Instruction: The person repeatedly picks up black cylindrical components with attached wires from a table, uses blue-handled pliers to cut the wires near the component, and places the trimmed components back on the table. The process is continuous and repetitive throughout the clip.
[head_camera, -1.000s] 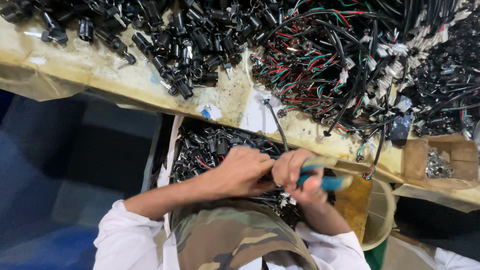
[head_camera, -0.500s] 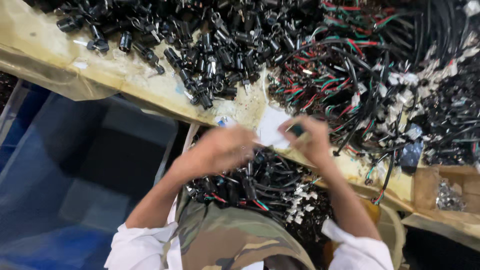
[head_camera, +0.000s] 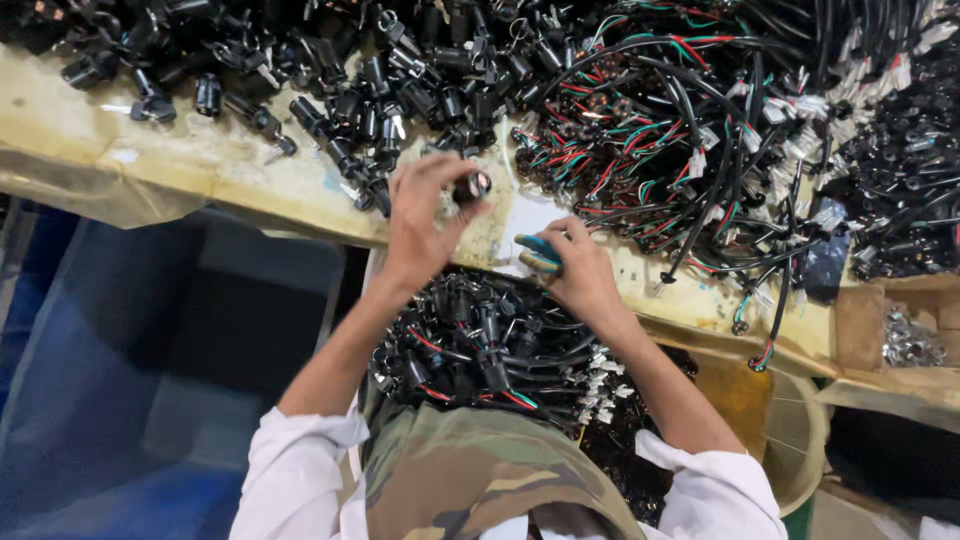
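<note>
So the left hand (head_camera: 425, 215) is pinching a small black connector (head_camera: 472, 186) at its fingertips, lifted just off the desk (head_camera: 200, 170) beside the loose pile, probably to inspect it, while the right hand (head_camera: 580, 270) grips a blue-handled tool (head_camera: 537, 252) close by, ready

We see a small black connector (head_camera: 474, 186), cylindrical with a round metal-rimmed end facing up at us, pinched in the fingertips of the left hand (head_camera: 425, 215) just above the near edge of the bench (head_camera: 150, 160), right at the fringe of the heap of like black parts. We find the second thing, a teal-handled tool (head_camera: 538, 252) with a touch of yellow, lying almost level in the curled right hand (head_camera: 580, 272), to the right of the connector and slightly nearer us, over the same bench edge. Only its handle end shows, so we cannot tell its tip.
</note>
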